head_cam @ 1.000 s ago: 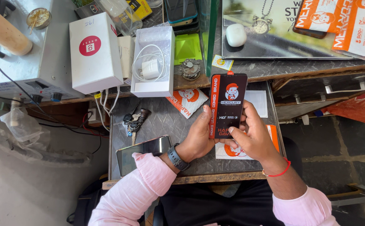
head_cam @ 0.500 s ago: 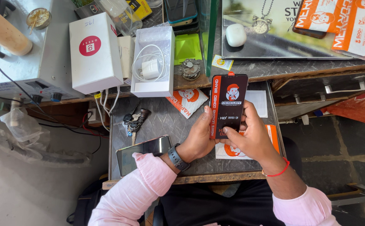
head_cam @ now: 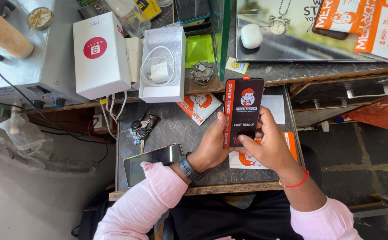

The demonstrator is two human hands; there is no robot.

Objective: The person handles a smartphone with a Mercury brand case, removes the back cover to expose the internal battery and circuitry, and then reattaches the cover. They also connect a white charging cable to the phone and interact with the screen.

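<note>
Grey marbled tabletop (head_cam: 172, 129) carries a smartphone (head_cam: 152, 161) at 8 o'clock and keys (head_cam: 140, 129) at 9 o'clock. Left hand (head_cam: 212, 146) and right hand (head_cam: 267, 149) grip the black-and-orange screen-protector packet (head_cam: 244, 111) at centre, fingers (head_cam: 244, 140) closed on its lower half. An orange packet (head_cam: 247, 159) apparently lies beneath.

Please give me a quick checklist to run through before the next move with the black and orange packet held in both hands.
1. Left hand grips the packet: ok.
2. Right hand on the packet's lower edge: ok.
3. Packet seal opened: cannot tell.
4. Phone lies flat on the small table, partly under the left sleeve: ok.
5. Keys apart from the hands: ok.
</note>
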